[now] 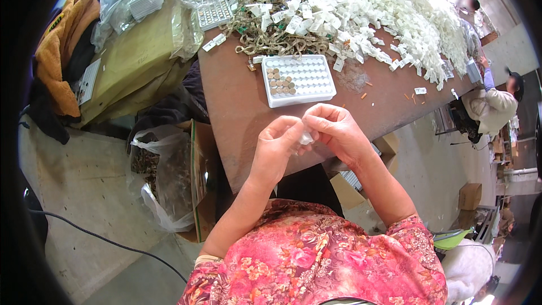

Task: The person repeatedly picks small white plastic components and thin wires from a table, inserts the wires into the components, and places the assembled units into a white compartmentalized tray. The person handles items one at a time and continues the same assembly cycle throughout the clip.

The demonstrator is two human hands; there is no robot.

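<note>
Close in front of me, both hands meet over the table's near edge. My left hand (277, 142) and my right hand (334, 127) pinch a small whitish, partly see-through piece (306, 138) between their fingertips. It looks like a little plastic packet, but the fingers cover much of it. Just beyond my hands stands a white tray (300, 100) with rows of round hollows. Several small round brown discs (280, 82) sit in the hollows on its left side; the others show white.
A heap of white tags (389, 5) and tangled beige cords (276, 42) covers the far side of the brown table (237, 135). At left are a yellow-brown sack (135, 51) and a clear bag (175, 175) in a box. Another person (491, 104) works at right.
</note>
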